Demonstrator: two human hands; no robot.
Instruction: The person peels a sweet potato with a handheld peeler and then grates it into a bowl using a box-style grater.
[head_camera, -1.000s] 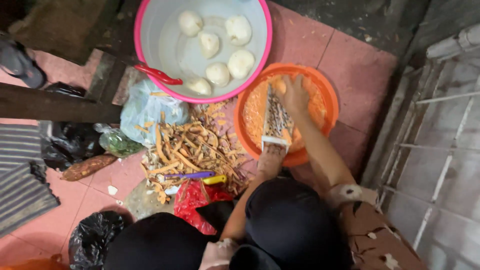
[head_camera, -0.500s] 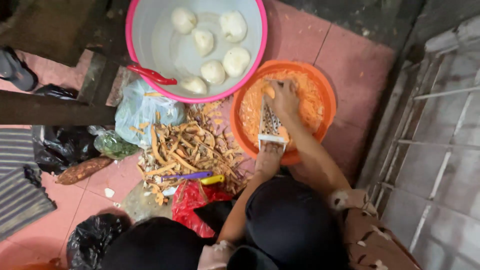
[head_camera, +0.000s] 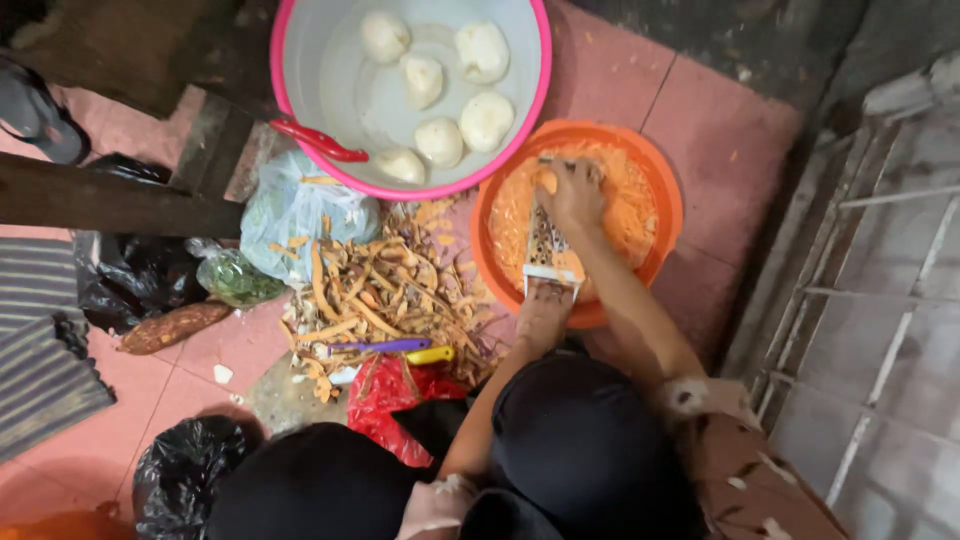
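My right hand (head_camera: 576, 196) is shut on a small orange root piece (head_camera: 545, 181) and presses it against the top of a flat metal grater (head_camera: 547, 246). The grater leans into an orange bowl (head_camera: 668, 205) full of orange shreds. My left hand (head_camera: 543, 312) grips the grater's lower end at the bowl's near rim.
A pink-rimmed grey basin (head_camera: 300, 70) holds several peeled white roots (head_camera: 485, 119) and a red-handled tool (head_camera: 318, 141). A heap of peelings (head_camera: 380, 290) with a purple peeler (head_camera: 376, 346) lies left of the bowl. Plastic bags (head_camera: 290, 215), an unpeeled root (head_camera: 174, 327) and a metal railing (head_camera: 860, 300) surround me.
My right hand has shifted the orange piece slightly along the grater's upper end. My left hand stays on the grater's base. The view has drifted a little.
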